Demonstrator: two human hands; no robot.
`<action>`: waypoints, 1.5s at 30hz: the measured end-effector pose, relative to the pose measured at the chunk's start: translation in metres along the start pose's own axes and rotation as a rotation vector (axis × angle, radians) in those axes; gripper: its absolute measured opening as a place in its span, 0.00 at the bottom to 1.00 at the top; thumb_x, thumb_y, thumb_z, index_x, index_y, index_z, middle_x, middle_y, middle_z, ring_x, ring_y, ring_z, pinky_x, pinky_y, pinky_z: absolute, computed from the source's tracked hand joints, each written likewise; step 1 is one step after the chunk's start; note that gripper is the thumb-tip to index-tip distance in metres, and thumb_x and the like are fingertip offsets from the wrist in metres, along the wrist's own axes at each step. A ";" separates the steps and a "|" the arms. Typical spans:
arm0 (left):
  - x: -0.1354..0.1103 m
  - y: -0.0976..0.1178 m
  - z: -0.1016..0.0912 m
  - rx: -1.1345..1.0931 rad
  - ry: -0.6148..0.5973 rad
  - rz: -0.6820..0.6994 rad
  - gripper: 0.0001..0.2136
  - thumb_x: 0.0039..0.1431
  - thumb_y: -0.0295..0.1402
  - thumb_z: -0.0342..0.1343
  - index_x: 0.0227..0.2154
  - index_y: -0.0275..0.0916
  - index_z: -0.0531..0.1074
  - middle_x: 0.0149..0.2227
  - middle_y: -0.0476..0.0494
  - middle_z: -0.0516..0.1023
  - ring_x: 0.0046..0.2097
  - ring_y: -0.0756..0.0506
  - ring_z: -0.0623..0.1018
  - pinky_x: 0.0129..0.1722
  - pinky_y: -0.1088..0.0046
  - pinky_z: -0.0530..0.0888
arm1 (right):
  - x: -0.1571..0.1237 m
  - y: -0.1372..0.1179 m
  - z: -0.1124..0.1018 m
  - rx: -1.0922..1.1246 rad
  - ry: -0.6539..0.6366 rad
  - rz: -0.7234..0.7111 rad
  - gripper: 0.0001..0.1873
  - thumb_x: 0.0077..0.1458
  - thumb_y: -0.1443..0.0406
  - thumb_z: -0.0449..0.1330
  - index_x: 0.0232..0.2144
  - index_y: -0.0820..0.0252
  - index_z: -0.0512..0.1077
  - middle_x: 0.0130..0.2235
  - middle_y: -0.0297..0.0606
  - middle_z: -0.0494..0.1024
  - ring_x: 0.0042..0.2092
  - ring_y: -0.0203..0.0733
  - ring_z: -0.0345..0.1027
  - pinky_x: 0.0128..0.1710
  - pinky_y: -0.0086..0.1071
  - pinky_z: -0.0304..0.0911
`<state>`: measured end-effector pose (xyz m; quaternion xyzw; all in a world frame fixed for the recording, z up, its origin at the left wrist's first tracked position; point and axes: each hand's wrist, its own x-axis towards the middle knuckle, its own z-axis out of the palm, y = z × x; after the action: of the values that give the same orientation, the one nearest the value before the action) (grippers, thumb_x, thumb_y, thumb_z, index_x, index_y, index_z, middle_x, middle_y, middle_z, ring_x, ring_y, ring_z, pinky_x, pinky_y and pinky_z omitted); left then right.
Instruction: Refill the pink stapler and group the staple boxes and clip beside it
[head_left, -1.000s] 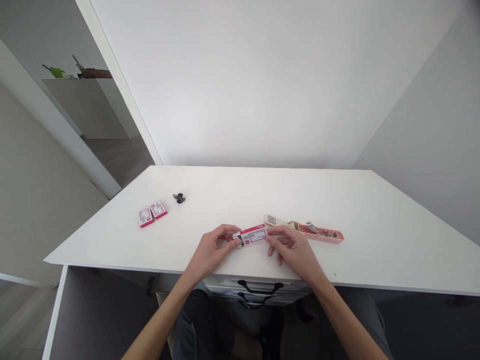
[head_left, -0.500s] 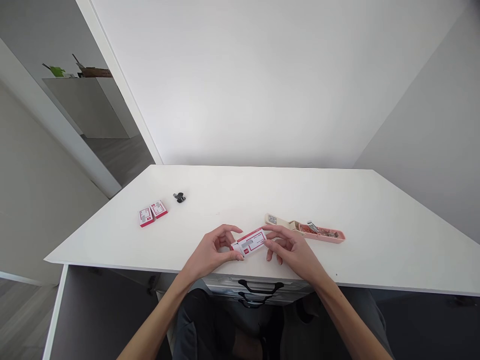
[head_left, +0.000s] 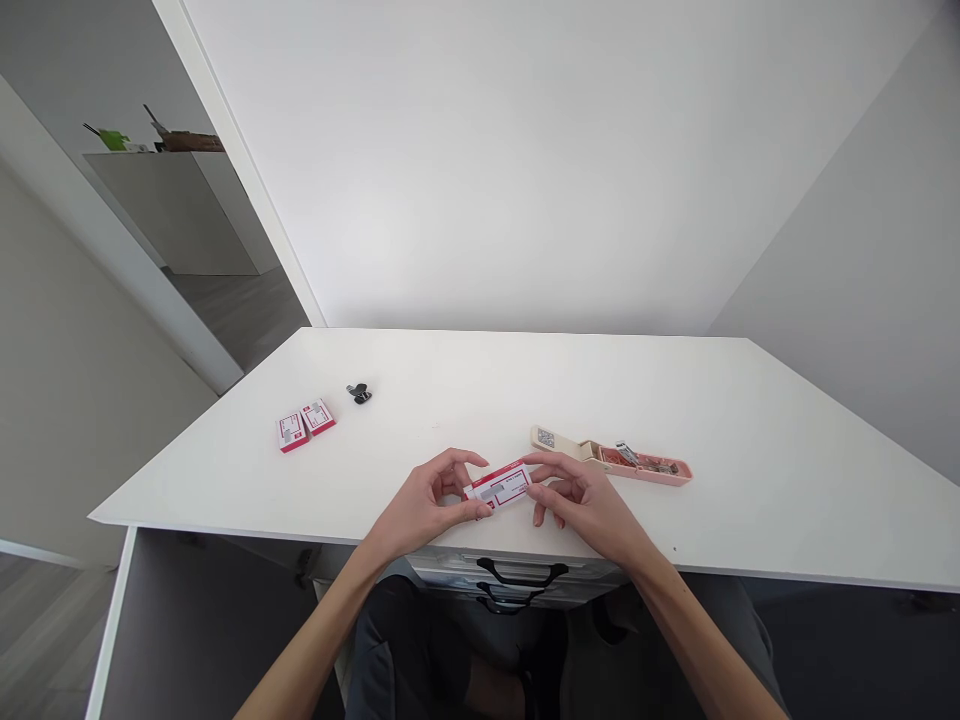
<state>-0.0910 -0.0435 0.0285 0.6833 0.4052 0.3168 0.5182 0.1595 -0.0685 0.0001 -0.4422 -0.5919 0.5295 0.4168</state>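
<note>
Right of centre on the worktop lies an open pink-and-cream case, lid swung back so its contents sit exposed, though too jumbled to identify. Near the front edge, left hand and right hand pinch opposite ends of a red-and-white box, likely steadying it, partly hiding both ends. Toward the left edge sit two similar boxes, beside black clips, number unclear.

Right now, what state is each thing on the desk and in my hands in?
White-and-red box: held between left hand and right hand; can't tell whether its end is shut
Two small boxes: lying flat, seemingly shut
Pink-and-cream case: open, contents showing
Small black object: lying loose, apart from the boxes
</note>
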 end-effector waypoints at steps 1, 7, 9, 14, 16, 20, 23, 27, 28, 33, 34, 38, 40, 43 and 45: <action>0.000 0.000 0.000 0.000 -0.004 -0.003 0.22 0.52 0.42 0.71 0.48 0.43 0.73 0.32 0.53 0.69 0.36 0.48 0.73 0.39 0.70 0.72 | 0.000 -0.001 0.000 -0.006 -0.011 0.000 0.22 0.62 0.51 0.63 0.54 0.53 0.73 0.47 0.41 0.81 0.32 0.39 0.78 0.27 0.31 0.63; 0.001 -0.001 -0.003 -0.008 -0.061 -0.010 0.25 0.47 0.38 0.74 0.48 0.43 0.74 0.31 0.53 0.71 0.36 0.47 0.73 0.39 0.70 0.70 | -0.002 -0.004 0.001 -0.031 -0.081 0.002 0.19 0.63 0.52 0.63 0.52 0.51 0.73 0.46 0.38 0.83 0.33 0.40 0.78 0.36 0.35 0.66; 0.001 -0.002 -0.003 0.005 -0.081 -0.015 0.26 0.46 0.37 0.75 0.48 0.43 0.75 0.31 0.53 0.72 0.36 0.47 0.73 0.39 0.70 0.70 | -0.002 -0.005 0.001 -0.035 -0.096 0.001 0.18 0.62 0.52 0.64 0.52 0.51 0.73 0.46 0.37 0.83 0.34 0.41 0.78 0.38 0.37 0.67; 0.000 0.000 -0.004 -0.002 -0.111 -0.018 0.28 0.44 0.37 0.76 0.49 0.43 0.75 0.32 0.53 0.75 0.36 0.47 0.74 0.38 0.71 0.69 | -0.001 -0.007 0.001 -0.042 -0.112 0.006 0.18 0.62 0.52 0.64 0.51 0.51 0.74 0.45 0.37 0.84 0.34 0.41 0.78 0.39 0.37 0.68; 0.000 0.001 -0.003 0.007 -0.113 -0.011 0.26 0.47 0.38 0.74 0.49 0.43 0.75 0.32 0.52 0.76 0.36 0.47 0.75 0.38 0.71 0.69 | -0.002 -0.007 0.001 -0.038 -0.111 0.008 0.19 0.62 0.52 0.64 0.51 0.51 0.73 0.45 0.37 0.84 0.34 0.41 0.78 0.39 0.38 0.68; 0.001 0.003 0.002 0.091 -0.044 -0.005 0.17 0.60 0.45 0.63 0.48 0.42 0.75 0.31 0.51 0.76 0.34 0.47 0.75 0.37 0.71 0.70 | -0.002 -0.007 0.002 -0.034 -0.085 0.014 0.20 0.61 0.52 0.64 0.52 0.51 0.72 0.45 0.37 0.84 0.35 0.42 0.79 0.41 0.39 0.68; 0.002 -0.001 0.005 0.143 0.065 -0.018 0.17 0.64 0.48 0.57 0.49 0.43 0.74 0.30 0.51 0.74 0.33 0.47 0.76 0.36 0.71 0.72 | -0.001 -0.006 0.002 -0.021 -0.078 0.017 0.23 0.60 0.52 0.65 0.54 0.52 0.71 0.45 0.38 0.84 0.36 0.42 0.79 0.43 0.40 0.69; 0.002 -0.011 -0.003 0.279 0.296 -0.020 0.18 0.65 0.49 0.54 0.49 0.44 0.74 0.29 0.52 0.73 0.32 0.47 0.75 0.36 0.71 0.70 | -0.001 -0.004 0.003 0.011 -0.067 0.010 0.24 0.61 0.51 0.64 0.55 0.53 0.70 0.44 0.40 0.84 0.35 0.42 0.78 0.47 0.43 0.70; 0.002 -0.014 -0.009 0.326 0.361 -0.021 0.18 0.66 0.49 0.53 0.49 0.43 0.74 0.29 0.52 0.72 0.32 0.47 0.74 0.36 0.72 0.70 | 0.000 -0.004 0.003 0.012 -0.059 0.007 0.24 0.61 0.51 0.64 0.55 0.53 0.70 0.44 0.40 0.84 0.35 0.42 0.78 0.47 0.43 0.70; -0.009 -0.023 -0.058 0.584 0.566 -0.070 0.19 0.65 0.50 0.51 0.48 0.43 0.75 0.27 0.52 0.73 0.31 0.46 0.73 0.34 0.71 0.68 | -0.001 -0.004 0.003 -0.017 -0.044 -0.010 0.23 0.62 0.51 0.63 0.55 0.53 0.70 0.43 0.39 0.83 0.36 0.42 0.78 0.47 0.42 0.69; -0.012 -0.025 -0.070 0.636 0.590 -0.082 0.19 0.64 0.50 0.51 0.48 0.43 0.75 0.27 0.52 0.73 0.31 0.46 0.74 0.35 0.70 0.68 | -0.002 -0.004 0.003 -0.022 -0.045 -0.015 0.22 0.63 0.51 0.62 0.54 0.53 0.70 0.43 0.38 0.83 0.37 0.42 0.78 0.46 0.42 0.69; -0.023 -0.035 -0.111 0.769 0.705 -0.157 0.21 0.63 0.51 0.49 0.47 0.41 0.75 0.32 0.46 0.75 0.36 0.41 0.76 0.39 0.65 0.71 | -0.003 -0.005 0.003 -0.030 -0.048 -0.024 0.20 0.64 0.51 0.61 0.53 0.53 0.70 0.43 0.38 0.83 0.37 0.43 0.79 0.46 0.42 0.69; -0.026 -0.042 -0.123 0.843 0.798 -0.138 0.24 0.62 0.52 0.50 0.47 0.38 0.75 0.41 0.38 0.77 0.47 0.35 0.76 0.48 0.59 0.72 | -0.003 -0.005 0.003 -0.034 -0.050 -0.028 0.19 0.64 0.51 0.61 0.52 0.53 0.71 0.42 0.38 0.83 0.38 0.43 0.79 0.46 0.42 0.69; -0.026 -0.052 -0.130 0.945 0.889 -0.069 0.25 0.62 0.51 0.50 0.50 0.34 0.73 0.53 0.29 0.71 0.60 0.29 0.67 0.59 0.49 0.67 | -0.002 -0.004 0.003 -0.043 -0.053 -0.035 0.19 0.64 0.51 0.60 0.51 0.53 0.71 0.41 0.38 0.83 0.37 0.43 0.79 0.45 0.42 0.70; -0.026 -0.054 -0.127 0.999 0.875 -0.015 0.23 0.63 0.47 0.50 0.51 0.34 0.71 0.54 0.28 0.70 0.60 0.29 0.66 0.60 0.47 0.65 | -0.002 -0.004 0.003 -0.050 -0.054 -0.039 0.19 0.64 0.50 0.60 0.51 0.53 0.72 0.41 0.38 0.83 0.36 0.42 0.78 0.44 0.41 0.70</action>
<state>-0.2236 -0.0017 0.0089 0.6467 0.6813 0.3355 -0.0711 0.1571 -0.0717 0.0033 -0.4266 -0.6245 0.5180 0.3996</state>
